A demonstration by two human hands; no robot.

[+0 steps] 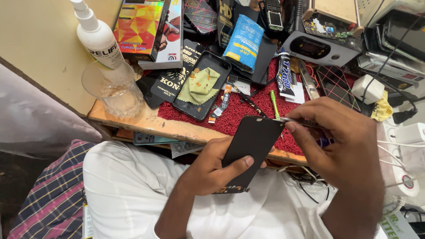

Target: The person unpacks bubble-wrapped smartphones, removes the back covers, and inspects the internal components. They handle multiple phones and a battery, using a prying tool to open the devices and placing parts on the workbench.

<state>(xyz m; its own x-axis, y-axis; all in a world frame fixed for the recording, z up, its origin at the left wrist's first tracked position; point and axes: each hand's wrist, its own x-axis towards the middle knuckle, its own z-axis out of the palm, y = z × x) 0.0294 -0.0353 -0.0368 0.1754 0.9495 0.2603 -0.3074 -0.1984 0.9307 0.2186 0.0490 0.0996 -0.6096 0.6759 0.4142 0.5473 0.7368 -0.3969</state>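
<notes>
My left hand [210,170] grips a black phone panel [250,144], tilted upright over my lap, thumb across its lower face. My right hand [343,146] pinches thin metal tweezers [294,121], whose tip touches the panel's top right corner. A green screwdriver [275,105] lies on the red mat [248,110] just behind the panel.
On the mat lie a black phone [201,86] with a green cloth on it, a glue tube [285,75] and ribbon cables. A glass tumbler [116,88] and white spray bottle [98,37] stand at the left. Boxes, a blue packet [243,42], chargers and cables crowd the back and right.
</notes>
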